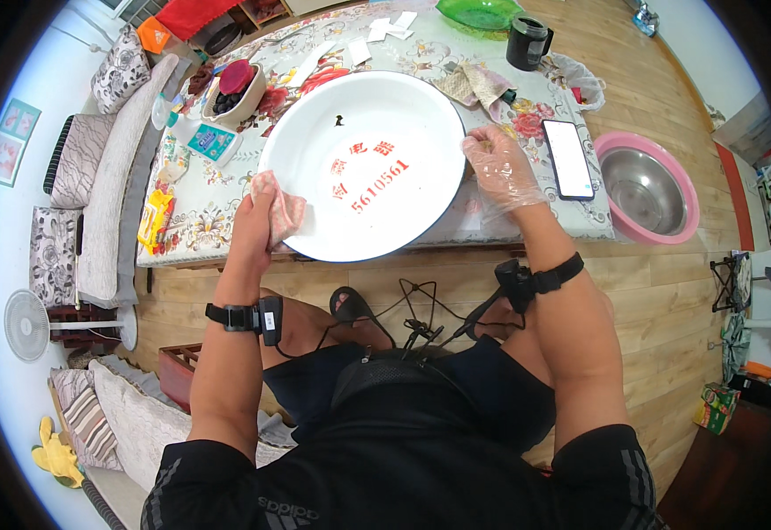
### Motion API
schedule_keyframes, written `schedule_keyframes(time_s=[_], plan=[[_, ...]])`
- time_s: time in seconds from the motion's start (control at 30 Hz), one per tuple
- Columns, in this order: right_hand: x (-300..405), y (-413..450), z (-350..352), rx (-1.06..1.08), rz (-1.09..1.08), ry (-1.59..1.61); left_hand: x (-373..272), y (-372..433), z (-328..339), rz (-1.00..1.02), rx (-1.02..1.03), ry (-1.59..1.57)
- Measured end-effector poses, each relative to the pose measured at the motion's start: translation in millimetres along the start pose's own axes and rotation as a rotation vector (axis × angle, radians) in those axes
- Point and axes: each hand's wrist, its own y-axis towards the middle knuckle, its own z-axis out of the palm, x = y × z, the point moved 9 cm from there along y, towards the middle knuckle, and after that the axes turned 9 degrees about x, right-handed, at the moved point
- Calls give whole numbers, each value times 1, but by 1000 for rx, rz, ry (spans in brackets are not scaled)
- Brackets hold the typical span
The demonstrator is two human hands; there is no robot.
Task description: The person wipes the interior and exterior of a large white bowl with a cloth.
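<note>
A large white enamel basin (418, 132) with a dark blue rim, red writing and a small dark chip inside rests at the near edge of a flowered tablecloth (206, 225). My left hand (253, 215), bare, holds a pink-and-white cloth (286, 211) against the basin's left rim. At the right rim, my right hand (501, 162) wears a clear plastic glove and grips the edge with bent fingers. A smartphone (569, 159) with a lit screen lies right of that hand. Behind it is a crumpled beige cloth (475, 86).
Left of the basin stand a basket (253, 99) with dark fruit, a spray bottle (209, 140) and a yellow packet (155, 218). At the back are a black mug (528, 43) and a green dish (478, 13). A pink-rimmed steel basin (647, 189) sits beyond the right edge.
</note>
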Motion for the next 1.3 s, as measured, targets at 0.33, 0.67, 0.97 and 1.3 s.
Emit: schedule_keyframes(time_s=[0.33, 0.67, 0.97, 1.3], plan=[[-7, 10, 13, -11, -114, -36, 10, -47, 32, -35, 20, -138], [-1, -14, 62, 323, 228, 447, 3, 42, -16, 36, -44, -170], [6, -38, 77, 316, 435, 725, 20, -19, 24, -39, -54, -208], [12, -63, 86, 354, 386, 720, 12, -42, 53, 48, 39, -348]])
